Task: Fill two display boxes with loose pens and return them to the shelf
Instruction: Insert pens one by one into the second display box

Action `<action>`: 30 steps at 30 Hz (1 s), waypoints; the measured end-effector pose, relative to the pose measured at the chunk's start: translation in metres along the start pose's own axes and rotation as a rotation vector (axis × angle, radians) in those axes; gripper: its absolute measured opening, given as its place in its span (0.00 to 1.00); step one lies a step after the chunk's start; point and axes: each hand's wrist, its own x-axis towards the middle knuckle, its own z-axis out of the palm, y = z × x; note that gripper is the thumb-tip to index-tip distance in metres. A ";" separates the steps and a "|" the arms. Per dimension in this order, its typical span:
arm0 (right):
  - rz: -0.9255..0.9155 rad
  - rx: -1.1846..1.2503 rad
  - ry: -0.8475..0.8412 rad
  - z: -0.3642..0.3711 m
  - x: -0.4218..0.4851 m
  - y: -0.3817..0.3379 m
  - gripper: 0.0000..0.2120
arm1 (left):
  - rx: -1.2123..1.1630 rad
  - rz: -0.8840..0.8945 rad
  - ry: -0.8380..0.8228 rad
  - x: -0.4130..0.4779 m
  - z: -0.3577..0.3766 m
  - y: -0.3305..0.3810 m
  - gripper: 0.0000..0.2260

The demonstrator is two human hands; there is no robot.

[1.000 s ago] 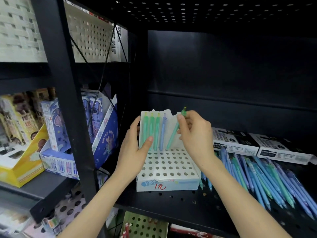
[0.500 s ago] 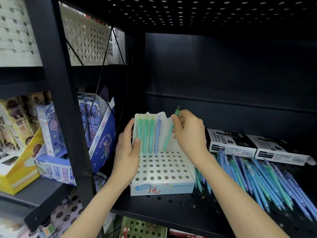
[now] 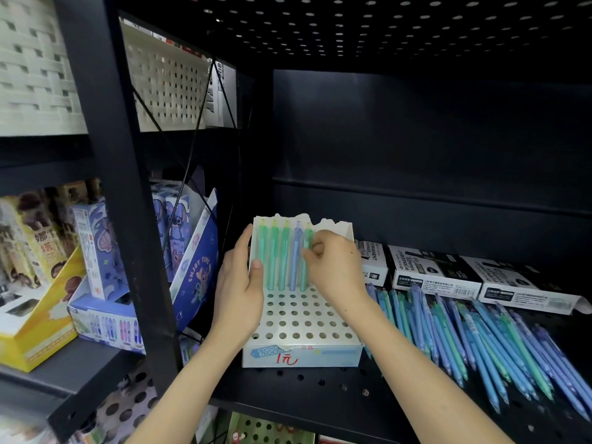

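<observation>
Head view: the left hand (image 3: 238, 283) grips the left wall of the display box (image 3: 304, 358), thumb inside. The right hand (image 3: 333, 267) pinches a green pen (image 3: 308, 235) standing fifth in the back row, beside four pens (image 3: 282, 254). Loose pens (image 3: 464, 331) lie on the shelf (image 3: 320, 394), right of that wrist. If its tip has missed the hole, letting go could topple it. The forearm might also sweep loose pens off.

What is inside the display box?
Five pens stand in the display box, back row: four green, one blue; the right hand pinches the fifth. Other visible holes look empty; pen tips are hidden.
</observation>
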 end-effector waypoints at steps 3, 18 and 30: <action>-0.007 0.068 -0.002 -0.011 -0.009 -0.003 0.09 | 0.039 0.017 0.009 -0.001 -0.001 -0.002 0.21; 0.316 -0.412 0.180 -0.170 -0.101 0.145 0.16 | -0.108 0.237 -0.081 -0.037 0.041 0.102 0.11; 0.301 -0.506 0.004 -0.178 -0.100 0.191 0.33 | 0.335 -0.142 -0.692 -0.024 0.170 0.104 0.27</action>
